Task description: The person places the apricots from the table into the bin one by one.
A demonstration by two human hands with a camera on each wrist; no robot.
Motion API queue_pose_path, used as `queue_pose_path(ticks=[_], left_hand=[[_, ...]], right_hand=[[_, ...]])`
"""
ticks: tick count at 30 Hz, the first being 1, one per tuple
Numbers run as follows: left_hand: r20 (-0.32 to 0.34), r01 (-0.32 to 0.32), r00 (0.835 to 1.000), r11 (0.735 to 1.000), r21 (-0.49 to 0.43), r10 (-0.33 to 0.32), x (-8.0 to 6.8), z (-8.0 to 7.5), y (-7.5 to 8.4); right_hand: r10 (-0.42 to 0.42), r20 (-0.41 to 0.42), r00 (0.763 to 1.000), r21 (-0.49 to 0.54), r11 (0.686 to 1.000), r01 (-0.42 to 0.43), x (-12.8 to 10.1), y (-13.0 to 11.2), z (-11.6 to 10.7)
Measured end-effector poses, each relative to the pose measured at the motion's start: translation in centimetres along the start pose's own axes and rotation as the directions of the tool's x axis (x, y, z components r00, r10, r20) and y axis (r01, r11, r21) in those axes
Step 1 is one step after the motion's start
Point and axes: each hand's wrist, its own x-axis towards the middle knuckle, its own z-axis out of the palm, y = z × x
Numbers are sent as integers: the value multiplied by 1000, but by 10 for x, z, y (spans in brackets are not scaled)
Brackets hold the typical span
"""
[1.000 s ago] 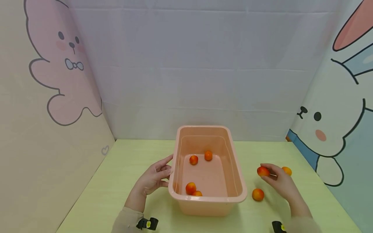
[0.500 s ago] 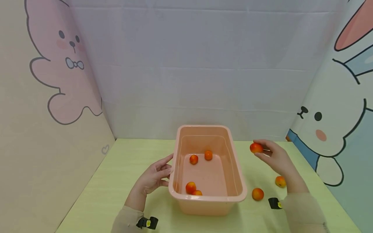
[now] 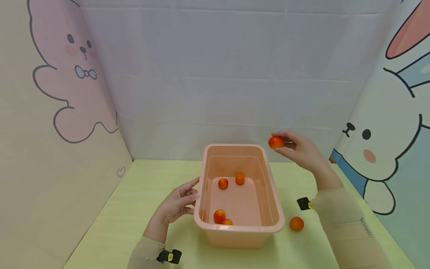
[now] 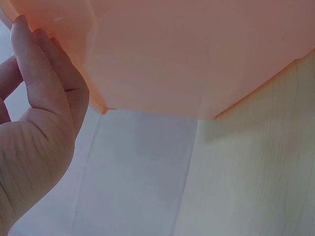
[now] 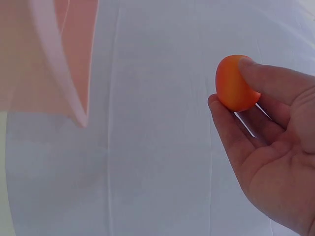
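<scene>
A pink plastic tub [image 3: 240,229] stands on the table, with several small red-orange fruits, such as one fruit [image 3: 223,183], on its floor. At the tub's left side my left hand [image 3: 176,203] holds the rim, fingertips right at its edge; in the left wrist view its fingers [image 4: 37,73] lie along the outer wall. My right hand [image 3: 300,149] pinches a smooth red-orange fruit [image 5: 231,86] between thumb and fingers. That fruit is raised just beyond the tub's far right corner, apart from the rim. Another orange fruit [image 3: 296,223] lies on the table right of the tub.
The pale green table [image 3: 161,175] ends at a white cloth backdrop [image 3: 215,74]. Side panels with a pink bear [image 3: 77,82] and a white rabbit [image 3: 383,145] stand left and right. My right sleeve [image 3: 349,220] covers part of the table's right side.
My right hand has lifted the fruit from the table's right side, up and leftward toward the tub's far corner. A second table fruit is now hidden by my right forearm. The left hand stays put.
</scene>
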Motion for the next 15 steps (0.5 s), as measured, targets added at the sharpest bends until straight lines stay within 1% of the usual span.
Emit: queue_pose_path(ticks=[4, 8, 13, 15], left_hand=[[-3, -4, 1000, 1000, 0, 4, 0, 0, 0], [-10, 4, 1000, 1000, 3, -4, 0, 0, -1], [-21, 18, 1000, 1000, 14, -18, 0, 0, -1], [-25, 20, 999, 1000, 18, -19, 0, 1, -1]], right_hand=[[13, 51, 999, 28, 999, -15, 19, -17, 1], [14, 88, 996, 68, 997, -20, 35, -28, 7], [8, 130, 991, 137, 990, -26, 52, -35, 22], [8, 147, 989, 150, 988, -31, 58, -37, 30]])
